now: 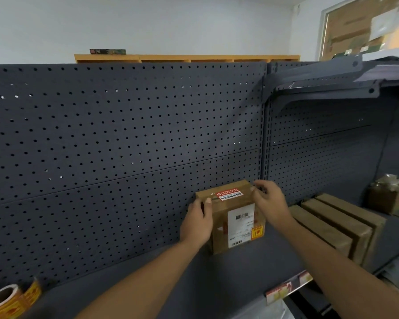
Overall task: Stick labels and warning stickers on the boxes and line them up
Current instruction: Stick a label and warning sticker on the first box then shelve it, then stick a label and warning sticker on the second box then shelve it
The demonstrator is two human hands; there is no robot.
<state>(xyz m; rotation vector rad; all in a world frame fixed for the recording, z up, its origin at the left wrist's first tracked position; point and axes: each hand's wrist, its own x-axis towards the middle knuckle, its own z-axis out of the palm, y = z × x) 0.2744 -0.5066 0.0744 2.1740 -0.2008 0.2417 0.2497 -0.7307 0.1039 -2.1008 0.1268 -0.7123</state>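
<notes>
Holding the small box (234,217) by both sides – left hand (197,223) and right hand (271,201) fingers curling round it – probably feeling light, stiff.

From where I stand, the grey shelf (228,279) lies open to the left of the labelled cardboard box (230,217), bare all the way to the roll of orange warning stickers (12,300) at the far left corner. The pegboard back panel (124,139) walls off the rear, touching or just behind the box. To the right, a short gap, then three flat cartons (336,226) on edge block the way. Overhead, a shelf bracket (320,88) juts out, well above
</notes>
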